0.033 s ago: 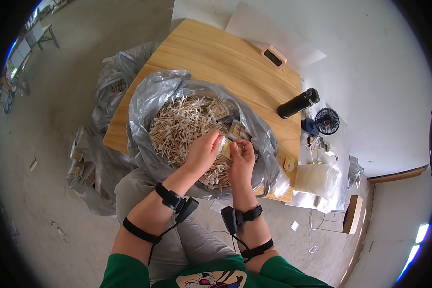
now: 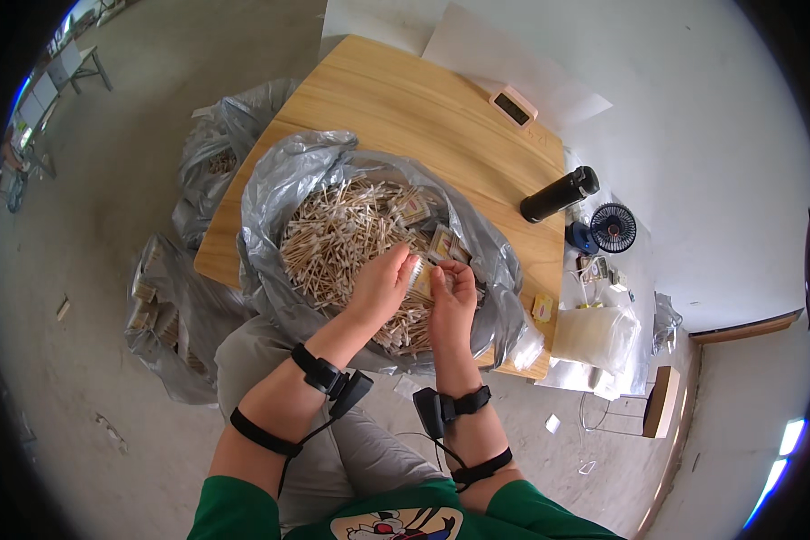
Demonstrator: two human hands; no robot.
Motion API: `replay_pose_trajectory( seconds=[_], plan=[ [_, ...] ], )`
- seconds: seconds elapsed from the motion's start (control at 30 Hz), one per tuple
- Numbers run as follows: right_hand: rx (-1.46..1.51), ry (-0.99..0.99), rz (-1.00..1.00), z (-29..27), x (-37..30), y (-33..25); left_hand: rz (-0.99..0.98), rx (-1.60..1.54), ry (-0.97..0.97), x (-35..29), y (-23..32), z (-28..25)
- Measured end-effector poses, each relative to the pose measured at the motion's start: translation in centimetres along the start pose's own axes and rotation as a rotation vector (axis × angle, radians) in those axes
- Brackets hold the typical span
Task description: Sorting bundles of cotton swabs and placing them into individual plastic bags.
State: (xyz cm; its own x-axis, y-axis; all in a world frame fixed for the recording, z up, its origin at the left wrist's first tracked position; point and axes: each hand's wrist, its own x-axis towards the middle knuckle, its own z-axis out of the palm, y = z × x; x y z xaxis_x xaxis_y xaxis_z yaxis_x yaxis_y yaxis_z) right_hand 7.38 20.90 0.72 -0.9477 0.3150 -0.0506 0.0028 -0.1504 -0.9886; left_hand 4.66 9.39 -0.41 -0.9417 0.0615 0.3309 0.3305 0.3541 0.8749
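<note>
Both hands were up over the open grey plastic bag [image 2: 283, 193] that sat on the wooden table [image 2: 405, 99], and the bag was heaped with cotton swabs [image 2: 342, 236], pale sticks with white tips lying every which way. The left hand [image 2: 382, 283] was curled, its fingers [image 2: 408, 263] bent in and closed around a small bunch of swabs [image 2: 420, 277], and right there beside it the right hand [image 2: 452, 301] had its fingertips [image 2: 463, 273] pinched narrow against the same bunch, the two hands touching or very nearly so above the near side of the heap. Several small flat packets [image 2: 444, 243] lay among the loose swabs just beyond the hands. Black straps with small devices sat on both wrists, a cable running back along each forearm. Over on the far right edge of the table lay a black cylindrical bottle [image 2: 560, 193] on its side, and a small pink clock-like device [image 2: 514, 106] rested near the table's far corner. A small dark desk fan [image 2: 614, 227] stood just beyond the bottle, off the table, with a clear bag of white material [image 2: 594, 335] near it. On the floor to the left, two more grey plastic bags [image 2: 166, 310] sagged against the table side, holding more packets.
</note>
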Motion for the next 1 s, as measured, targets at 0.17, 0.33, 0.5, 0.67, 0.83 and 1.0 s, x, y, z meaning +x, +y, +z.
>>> replay_pose_trajectory(
  seconds=[0.17,0.33,0.5,0.67,0.83,1.0],
  plan=[
    [0.188,0.026,-0.018,-0.4,0.2,0.2,-0.085,-0.027,0.116,-0.1,-0.5,0.3],
    [0.361,-0.044,0.181,-1.3,0.1,1.1,-0.101,-0.002,0.103,-0.2,-0.9,0.5],
    [0.325,-0.053,0.157,-1.0,0.0,0.7,-0.122,0.009,0.057,-0.8,-0.1,1.1],
    [0.211,-0.061,0.146,-1.1,0.1,0.0,-0.048,-0.031,0.048,-0.4,-0.2,0.6],
    [0.066,0.083,0.072,-2.5,0.4,2.7,-0.136,-0.072,0.071,-0.3,-1.3,1.1],
    [-0.016,0.179,-0.022,-4.1,1.4,5.4,-0.146,-0.002,0.014,-0.3,-1.3,1.3]
  ],
)
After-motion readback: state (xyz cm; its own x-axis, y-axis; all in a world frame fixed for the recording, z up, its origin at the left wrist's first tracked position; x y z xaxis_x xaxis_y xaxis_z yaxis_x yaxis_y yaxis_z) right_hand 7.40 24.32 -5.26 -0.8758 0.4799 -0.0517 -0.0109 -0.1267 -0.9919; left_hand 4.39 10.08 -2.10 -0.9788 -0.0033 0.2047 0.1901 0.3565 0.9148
